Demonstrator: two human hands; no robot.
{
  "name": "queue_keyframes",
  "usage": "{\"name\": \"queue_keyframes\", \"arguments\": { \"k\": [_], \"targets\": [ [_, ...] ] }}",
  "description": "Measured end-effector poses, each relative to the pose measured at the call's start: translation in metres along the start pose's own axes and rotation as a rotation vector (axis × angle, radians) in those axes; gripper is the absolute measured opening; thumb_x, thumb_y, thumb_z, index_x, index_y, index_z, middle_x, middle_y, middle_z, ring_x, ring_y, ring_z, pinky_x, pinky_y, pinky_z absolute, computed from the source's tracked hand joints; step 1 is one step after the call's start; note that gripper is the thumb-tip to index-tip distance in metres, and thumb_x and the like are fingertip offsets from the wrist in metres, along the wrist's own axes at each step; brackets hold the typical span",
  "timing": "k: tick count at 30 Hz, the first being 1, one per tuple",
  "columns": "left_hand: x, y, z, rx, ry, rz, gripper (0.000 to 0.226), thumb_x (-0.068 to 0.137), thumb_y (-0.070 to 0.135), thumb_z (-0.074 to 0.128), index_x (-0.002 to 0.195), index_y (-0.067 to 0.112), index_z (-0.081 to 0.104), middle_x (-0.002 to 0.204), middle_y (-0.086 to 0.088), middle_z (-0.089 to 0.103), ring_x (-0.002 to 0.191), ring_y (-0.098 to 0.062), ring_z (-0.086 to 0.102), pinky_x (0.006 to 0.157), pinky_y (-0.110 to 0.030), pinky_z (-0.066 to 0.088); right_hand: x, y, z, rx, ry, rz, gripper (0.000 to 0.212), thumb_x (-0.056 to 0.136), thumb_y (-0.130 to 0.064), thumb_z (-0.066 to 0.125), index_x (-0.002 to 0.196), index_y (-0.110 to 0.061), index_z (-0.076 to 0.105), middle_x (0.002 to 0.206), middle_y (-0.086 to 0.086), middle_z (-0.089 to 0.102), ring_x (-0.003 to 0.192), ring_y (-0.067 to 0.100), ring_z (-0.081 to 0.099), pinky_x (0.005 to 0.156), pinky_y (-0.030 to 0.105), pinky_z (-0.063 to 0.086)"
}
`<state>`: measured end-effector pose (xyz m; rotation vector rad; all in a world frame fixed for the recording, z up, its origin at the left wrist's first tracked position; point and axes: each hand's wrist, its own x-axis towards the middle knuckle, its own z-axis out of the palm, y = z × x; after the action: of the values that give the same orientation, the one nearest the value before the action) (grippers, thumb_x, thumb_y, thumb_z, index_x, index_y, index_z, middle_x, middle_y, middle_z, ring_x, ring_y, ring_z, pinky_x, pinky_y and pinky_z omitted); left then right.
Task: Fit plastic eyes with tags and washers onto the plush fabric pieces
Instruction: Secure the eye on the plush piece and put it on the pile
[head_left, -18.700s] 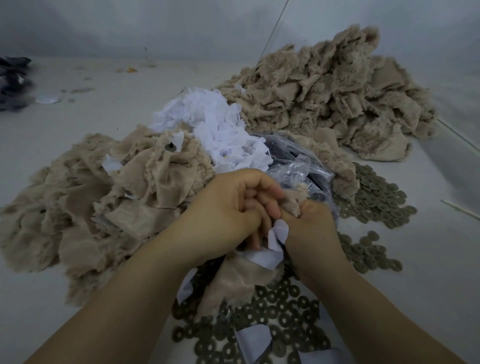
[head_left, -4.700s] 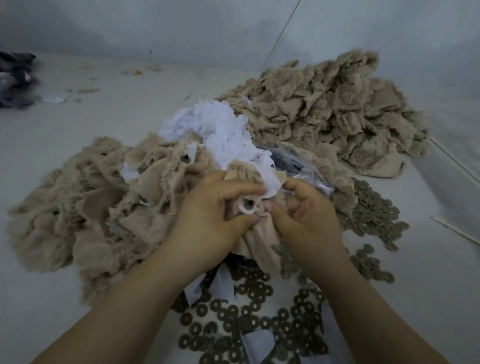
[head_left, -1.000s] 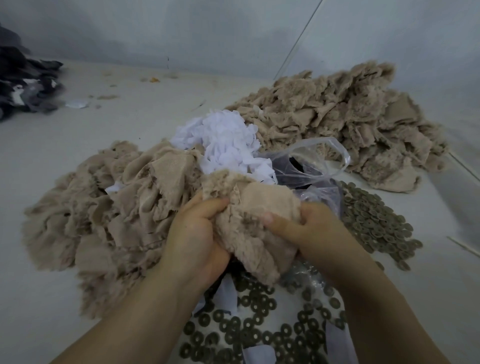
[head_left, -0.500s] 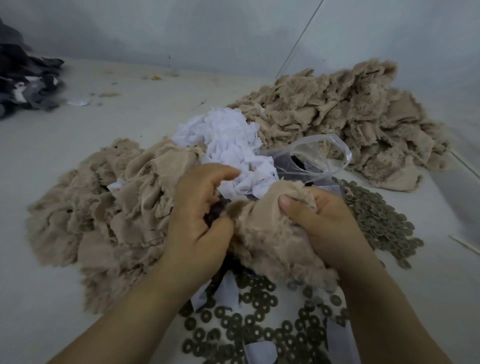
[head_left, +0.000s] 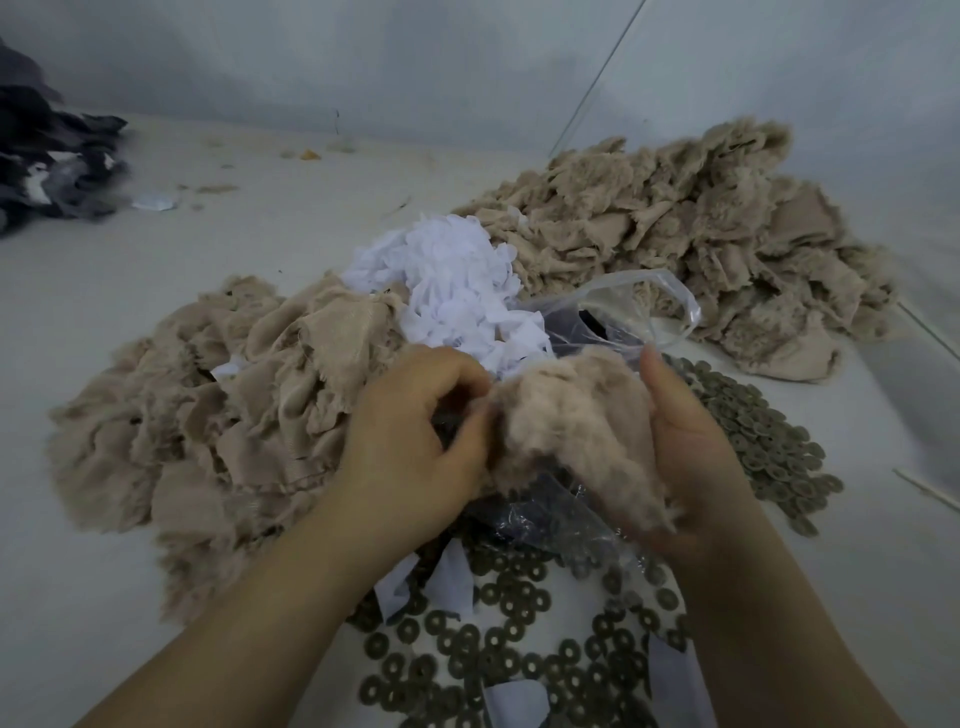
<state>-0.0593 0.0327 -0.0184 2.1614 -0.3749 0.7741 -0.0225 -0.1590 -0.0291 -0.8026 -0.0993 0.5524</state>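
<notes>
Both hands hold one plush piece at centre: the left hand pinches its edge, the right hand curls around it. Washers lie at 6 o'clock, tags at 12.

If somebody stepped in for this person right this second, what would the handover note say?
Left hand: fingers curled at the plush piece, pinching something dark; what it is cannot be told.
Right hand: grips the same piece from the other side.
Supplies: white tags heaped behind the hands, washers scattered in front and to the right, open plastic bag just beyond.
Plush piles: one on the left, one far right; which is finished is unclear.
Left: fit this piece, then continue.
</notes>
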Motion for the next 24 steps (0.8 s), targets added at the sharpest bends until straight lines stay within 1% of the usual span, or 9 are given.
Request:
{"name": "queue_keyframes", "arguments": {
  "k": [3, 7, 10, 11, 13, 16, 19, 22, 24],
  "targets": [
    [0.007, 0.009, -0.008, 0.039, 0.16, 0.029, 0.01, 0.087, 0.008, 0.063, 0.078, 0.013, 0.064, 0.074, 0.006, 0.059, 0.071, -0.01, 0.055, 0.06, -0.024, 0.045, -0.001, -0.002, 0.001, 0.106, -0.021, -0.074, 0.08, 0.086, -0.063, 0.053, 0.13, 0.004, 0.06, 0.135, 0.025, 0.059, 0.122, 0.034, 0.061, 0.086, 0.037, 0.058],
    [0.013, 0.018, -0.013, 0.024, 0.191, -0.018, 0.01, 0.09, 0.012, 0.061, 0.083, 0.019, 0.065, 0.08, 0.012, 0.062, 0.078, -0.005, 0.058, 0.066, -0.016, 0.045, -0.001, 0.005, 0.004, -0.078, -0.108, -0.128, 0.086, 0.071, -0.076, 0.058, 0.125, -0.011, 0.068, 0.134, 0.021, 0.061, 0.124, 0.034, 0.06, 0.095, 0.039, 0.055],
    [0.014, 0.016, -0.011, 0.019, 0.163, -0.056, 0.011, 0.09, 0.015, 0.059, 0.084, 0.02, 0.065, 0.081, 0.014, 0.061, 0.08, -0.003, 0.057, 0.068, -0.014, 0.045, -0.005, 0.01, 0.001, -0.228, -0.284, -0.021, 0.11, 0.068, -0.076, 0.065, 0.147, -0.004, 0.041, 0.149, 0.021, 0.047, 0.138, 0.038, 0.045, 0.111, 0.048, 0.041],
    [0.014, 0.015, -0.01, 0.033, 0.13, -0.051, 0.011, 0.09, 0.015, 0.059, 0.083, 0.019, 0.066, 0.081, 0.014, 0.061, 0.079, -0.002, 0.056, 0.067, -0.014, 0.044, -0.007, 0.012, 0.001, -0.274, -0.334, 0.023, 0.111, 0.07, -0.073, 0.066, 0.15, -0.003, 0.033, 0.152, 0.02, 0.042, 0.141, 0.038, 0.04, 0.113, 0.051, 0.037],
    [0.011, 0.014, -0.006, 0.047, 0.057, -0.043, 0.011, 0.088, 0.015, 0.059, 0.082, 0.017, 0.068, 0.08, 0.013, 0.06, 0.079, -0.003, 0.055, 0.068, -0.015, 0.043, -0.006, 0.018, 0.004, -0.304, -0.266, 0.04, 0.09, 0.082, -0.063, 0.062, 0.148, -0.005, 0.039, 0.15, 0.019, 0.046, 0.139, 0.036, 0.043, 0.112, 0.05, 0.039],
    [0.007, 0.012, -0.002, 0.023, 0.02, -0.021, 0.01, 0.086, 0.013, 0.06, 0.081, 0.014, 0.068, 0.081, 0.009, 0.059, 0.08, -0.005, 0.055, 0.071, -0.018, 0.045, 0.003, 0.025, 0.008, -0.02, 0.059, 0.087, 0.057, 0.091, -0.046, 0.056, 0.132, -0.007, 0.06, 0.127, 0.015, 0.067, 0.108, 0.025, 0.069, 0.078, 0.032, 0.061],
    [0.004, 0.01, -0.001, 0.045, 0.024, 0.026, 0.012, 0.089, 0.01, 0.058, 0.081, 0.012, 0.066, 0.081, 0.008, 0.058, 0.081, -0.004, 0.053, 0.073, -0.016, 0.042, 0.006, 0.027, 0.008, 0.123, 0.312, -0.025, 0.045, 0.084, -0.036, 0.064, 0.116, -0.005, 0.071, 0.102, 0.009, 0.076, 0.068, 0.013, 0.069, 0.044, 0.018, 0.052],
    [0.003, 0.011, -0.002, 0.058, 0.129, 0.05, 0.013, 0.092, 0.008, 0.057, 0.084, 0.01, 0.067, 0.082, 0.008, 0.056, 0.082, -0.006, 0.054, 0.074, -0.016, 0.04, 0.003, 0.026, 0.004, -0.181, 0.431, -0.061, 0.039, 0.093, -0.045, 0.059, 0.087, -0.007, 0.069, 0.061, 0.002, 0.062, 0.043, 0.009, 0.051, 0.035, 0.019, 0.04],
    [0.004, 0.013, -0.002, 0.043, 0.173, 0.068, 0.013, 0.093, 0.007, 0.057, 0.085, 0.008, 0.067, 0.083, 0.008, 0.057, 0.082, -0.009, 0.055, 0.075, -0.022, 0.043, 0.002, 0.028, 0.003, -0.332, 0.392, 0.056, 0.05, 0.092, -0.056, 0.055, 0.068, -0.014, 0.069, 0.052, 0.003, 0.054, 0.038, 0.011, 0.046, 0.034, 0.019, 0.033]
  ]
}}
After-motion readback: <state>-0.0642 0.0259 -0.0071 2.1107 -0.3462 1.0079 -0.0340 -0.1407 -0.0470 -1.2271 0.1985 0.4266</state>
